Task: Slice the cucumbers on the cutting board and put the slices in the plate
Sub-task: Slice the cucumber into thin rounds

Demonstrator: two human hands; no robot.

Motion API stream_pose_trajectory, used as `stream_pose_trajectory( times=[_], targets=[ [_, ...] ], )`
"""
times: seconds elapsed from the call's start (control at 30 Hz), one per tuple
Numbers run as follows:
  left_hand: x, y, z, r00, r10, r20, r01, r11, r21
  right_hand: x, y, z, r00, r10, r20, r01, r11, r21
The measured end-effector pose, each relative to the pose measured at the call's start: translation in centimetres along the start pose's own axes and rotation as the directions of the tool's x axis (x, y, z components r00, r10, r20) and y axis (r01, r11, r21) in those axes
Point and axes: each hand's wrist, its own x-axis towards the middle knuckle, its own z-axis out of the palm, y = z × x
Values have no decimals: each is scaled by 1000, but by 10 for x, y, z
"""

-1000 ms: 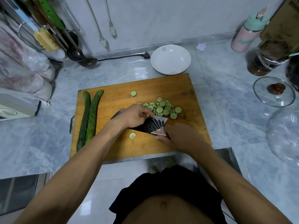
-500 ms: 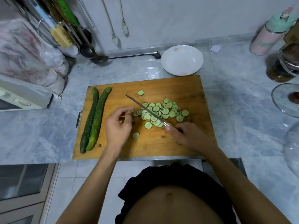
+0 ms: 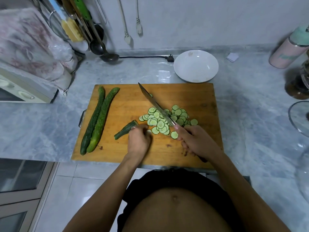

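Cucumbers (image 3: 97, 119) — long, bumpy — on wooden board (image 3: 192, 96)

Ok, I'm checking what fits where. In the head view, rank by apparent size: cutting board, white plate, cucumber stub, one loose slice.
1. Cutting board, largest by far.
2. White plate, though it lies farther from the camera.
3. Cucumber stub, touched by the left hand.
4. Loose slice, smallest.
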Motion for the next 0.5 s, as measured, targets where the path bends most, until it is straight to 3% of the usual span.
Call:
stream_pose_trajectory(
  times=[0.2, 0.33, 0.43, 0.5],
  targets=[
    [4, 1, -6, 996, 29, -88, -48, 974, -223, 5, -6, -1, 1000, 0, 15, 0, 1000, 28],
    [6, -32, -34, 949, 175, -262, -200, 977, -75, 9, -15, 4, 999, 7, 54, -9, 999, 39],
    [15, -59, -38, 958, 254, -132, -247, 967, 68, 15, -23, 17, 993, 61, 101, -64, 998, 24],
    [16, -70, -33, 951, 280, -131, -275, 960, 53, 20, -29, 29, 987, 91, 129, -90, 996, -11]
  ],
)
